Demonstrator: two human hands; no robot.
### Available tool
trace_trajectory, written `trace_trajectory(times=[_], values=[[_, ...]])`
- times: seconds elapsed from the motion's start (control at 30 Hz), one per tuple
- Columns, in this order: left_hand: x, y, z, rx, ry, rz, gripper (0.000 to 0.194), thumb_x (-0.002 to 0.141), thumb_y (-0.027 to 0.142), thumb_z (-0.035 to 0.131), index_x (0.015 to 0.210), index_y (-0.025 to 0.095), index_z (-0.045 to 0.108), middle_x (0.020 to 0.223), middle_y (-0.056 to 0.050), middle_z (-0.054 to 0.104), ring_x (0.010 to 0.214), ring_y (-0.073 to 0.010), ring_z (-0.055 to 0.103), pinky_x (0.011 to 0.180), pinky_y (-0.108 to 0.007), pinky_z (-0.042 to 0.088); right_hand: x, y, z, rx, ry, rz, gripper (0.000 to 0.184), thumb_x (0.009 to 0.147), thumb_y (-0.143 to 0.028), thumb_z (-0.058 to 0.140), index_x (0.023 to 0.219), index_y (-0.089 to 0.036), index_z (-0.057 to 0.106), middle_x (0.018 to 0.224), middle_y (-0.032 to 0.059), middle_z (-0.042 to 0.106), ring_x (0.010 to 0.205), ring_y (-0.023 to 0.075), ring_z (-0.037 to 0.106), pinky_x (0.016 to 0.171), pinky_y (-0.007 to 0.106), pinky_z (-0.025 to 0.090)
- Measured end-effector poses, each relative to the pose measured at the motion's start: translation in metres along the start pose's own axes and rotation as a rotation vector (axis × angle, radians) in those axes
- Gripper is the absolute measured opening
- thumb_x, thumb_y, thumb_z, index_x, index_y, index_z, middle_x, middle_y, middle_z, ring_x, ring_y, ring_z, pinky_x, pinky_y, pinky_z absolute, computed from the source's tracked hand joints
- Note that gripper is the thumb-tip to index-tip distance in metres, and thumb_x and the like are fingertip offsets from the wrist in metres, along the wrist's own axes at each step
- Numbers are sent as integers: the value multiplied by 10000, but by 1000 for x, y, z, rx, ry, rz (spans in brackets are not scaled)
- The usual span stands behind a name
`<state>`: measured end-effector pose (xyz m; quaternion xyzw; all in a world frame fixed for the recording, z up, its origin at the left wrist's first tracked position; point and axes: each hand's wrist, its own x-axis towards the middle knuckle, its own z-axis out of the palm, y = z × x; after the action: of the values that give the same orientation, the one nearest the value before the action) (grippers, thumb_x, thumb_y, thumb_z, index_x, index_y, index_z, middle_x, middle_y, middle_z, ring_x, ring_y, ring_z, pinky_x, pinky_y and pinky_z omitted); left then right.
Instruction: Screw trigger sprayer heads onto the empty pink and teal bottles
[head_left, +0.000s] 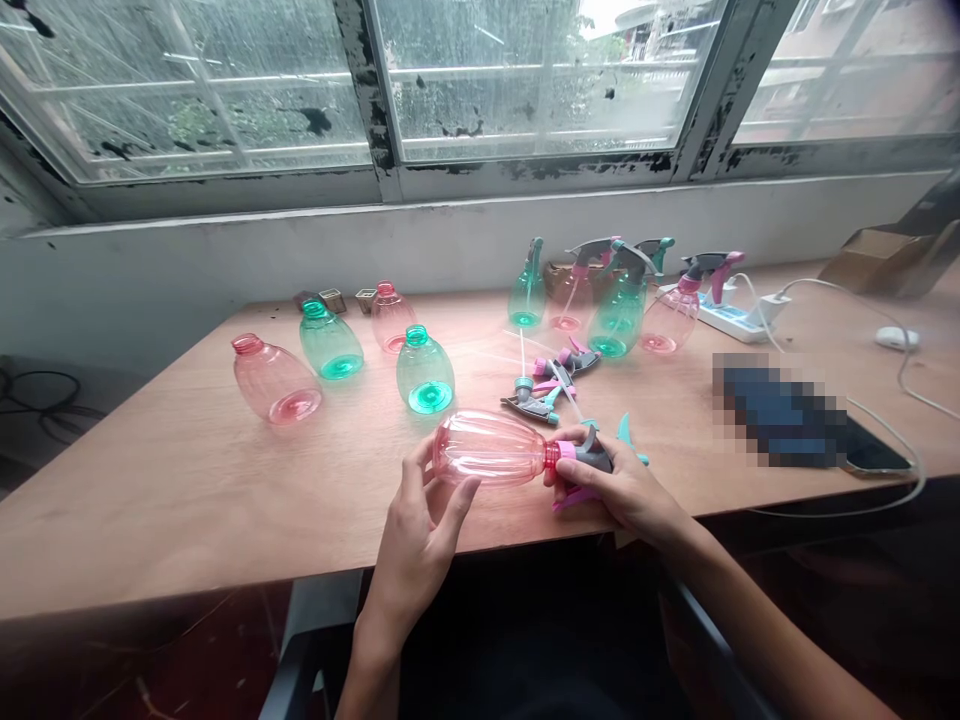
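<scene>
Bottle (491, 448) of clear pink plastic, likely light, slick and easily dented, lies sideways near the front edge of the worktop (187, 480), my left hand (416, 540) cupping its base end and my right hand (634, 488) gripping the spray head (596, 456) at its neck (551, 457), probably the stiffest hold.

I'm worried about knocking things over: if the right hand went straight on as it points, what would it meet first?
Most likely the pink bottle just ahead of the right hand; beyond it, the nearer open-necked green bottle seems roughly in line, though depth is unclear.
</scene>
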<state>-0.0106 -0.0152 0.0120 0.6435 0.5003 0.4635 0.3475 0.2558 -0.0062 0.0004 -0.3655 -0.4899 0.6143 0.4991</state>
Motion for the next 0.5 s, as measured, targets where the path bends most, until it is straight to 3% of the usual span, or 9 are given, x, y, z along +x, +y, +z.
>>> trace_trajectory(times=[0.5], values=[[0,2,0,1,-3,-1,594,1011,533,656,1520,301,456,1547,-97,608,1285,-268,709,1174,-462,532,-1,-1,0,-13,26,24,382,914,-400,875,1178,-192,695,889,57,812,764,213,776,723,344,675]])
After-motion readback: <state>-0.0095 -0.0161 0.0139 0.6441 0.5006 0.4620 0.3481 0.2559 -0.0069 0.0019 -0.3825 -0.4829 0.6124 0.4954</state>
